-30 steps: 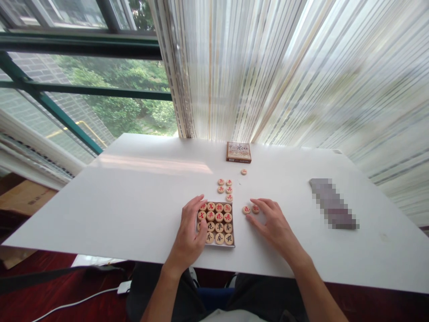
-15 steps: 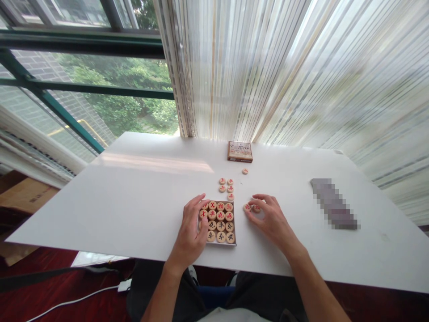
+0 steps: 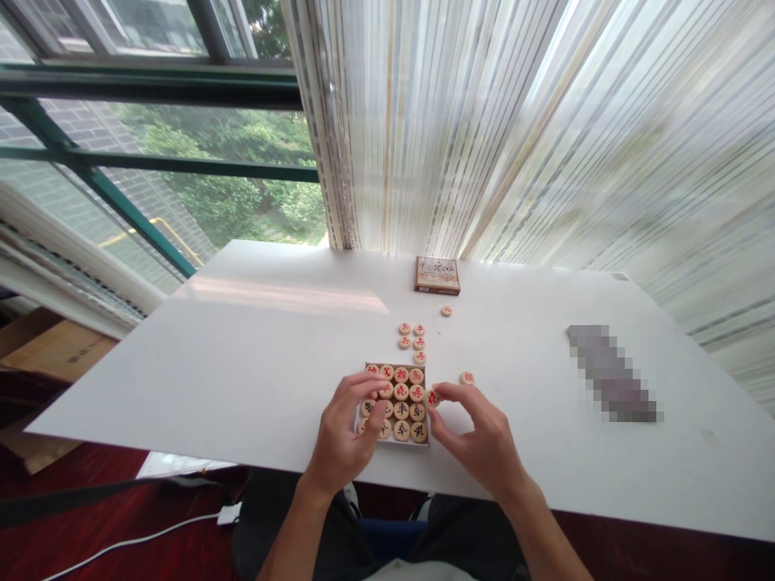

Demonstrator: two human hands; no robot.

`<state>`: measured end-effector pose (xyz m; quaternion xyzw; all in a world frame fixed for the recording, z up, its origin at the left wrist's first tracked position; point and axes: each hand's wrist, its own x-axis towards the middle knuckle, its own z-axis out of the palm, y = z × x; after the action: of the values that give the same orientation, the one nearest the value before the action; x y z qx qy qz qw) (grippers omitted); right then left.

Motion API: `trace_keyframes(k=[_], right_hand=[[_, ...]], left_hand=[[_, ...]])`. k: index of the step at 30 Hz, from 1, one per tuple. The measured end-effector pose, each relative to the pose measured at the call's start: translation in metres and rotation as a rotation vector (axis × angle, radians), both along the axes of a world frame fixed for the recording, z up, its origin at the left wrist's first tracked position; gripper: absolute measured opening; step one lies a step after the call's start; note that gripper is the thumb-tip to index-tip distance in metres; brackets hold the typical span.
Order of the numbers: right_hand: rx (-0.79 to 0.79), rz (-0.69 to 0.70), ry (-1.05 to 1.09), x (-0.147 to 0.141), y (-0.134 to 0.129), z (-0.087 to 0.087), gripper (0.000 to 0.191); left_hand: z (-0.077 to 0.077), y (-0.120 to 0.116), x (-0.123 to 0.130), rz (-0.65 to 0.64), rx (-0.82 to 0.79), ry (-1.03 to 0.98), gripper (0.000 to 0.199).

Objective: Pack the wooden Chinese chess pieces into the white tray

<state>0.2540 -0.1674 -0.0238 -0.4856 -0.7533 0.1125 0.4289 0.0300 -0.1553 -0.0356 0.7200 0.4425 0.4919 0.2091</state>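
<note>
My right hand [image 3: 478, 432] pinches a round xiangqi piece [image 3: 432, 398] with a red character between thumb and index finger, at the right edge of the shallow box tray [image 3: 427, 442]. Rows of wooden pieces with red characters [image 3: 400, 375] and black characters [image 3: 401, 410] fill much of the tray. Over its left side lies my left hand [image 3: 345, 428], thumb and fingers apart, fingertips at the pieces; it covers some of them. A single red-marked piece [image 3: 467, 378] rests on the table just beyond my right hand.
Beyond the tray, several red-marked pieces [image 3: 419, 343] lie grouped on the white table [image 3: 272, 355]. Farther back are one lone piece [image 3: 446, 311] and the box lid [image 3: 437, 276]. A blurred-out grey object [image 3: 611, 375] lies at the right.
My right hand has picked up the red-marked piece from the table and carried it left to the tray's edge. My left hand's fingers have shifted slightly right and down over the pieces.
</note>
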Motion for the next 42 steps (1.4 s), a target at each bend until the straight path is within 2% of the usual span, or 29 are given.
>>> trace_keyframes(k=[4,10,16,20,23,27,28,33,42], right_hand=[[-0.005,0.078,0.050,-0.015,-0.006,-0.007,0.027],[0.059,0.107,0.076,-0.027,-0.012,-0.011,0.034],[0.077,0.149,0.059,-0.030,-0.014,-0.016,0.041],[0.078,0.191,0.070,-0.031,-0.013,-0.017,0.043],[0.081,0.196,0.112,-0.031,-0.013,-0.016,0.045],[0.051,0.114,0.210,-0.028,-0.014,-0.014,0.040],[0.045,0.085,0.229,-0.027,-0.014,-0.014,0.038],[0.022,0.001,0.259,-0.024,-0.013,-0.014,0.028],[0.011,-0.022,0.263,-0.024,-0.013,-0.011,0.021]], left_hand=[[-0.003,-0.004,-0.002,-0.093,-0.046,-0.040,0.020],[-0.005,-0.007,-0.002,-0.183,-0.149,-0.039,0.017],[-0.004,-0.006,-0.003,-0.202,-0.110,-0.002,0.017],[-0.003,-0.007,-0.003,-0.211,-0.115,-0.046,0.018],[-0.006,-0.008,-0.004,-0.141,-0.132,-0.128,0.016],[-0.013,-0.006,-0.006,0.159,-0.189,-0.356,0.012],[-0.013,-0.005,-0.006,0.200,-0.212,-0.408,0.013],[-0.011,-0.002,-0.004,0.149,-0.314,-0.520,0.018],[-0.015,0.003,-0.004,0.103,-0.280,-0.626,0.023]])
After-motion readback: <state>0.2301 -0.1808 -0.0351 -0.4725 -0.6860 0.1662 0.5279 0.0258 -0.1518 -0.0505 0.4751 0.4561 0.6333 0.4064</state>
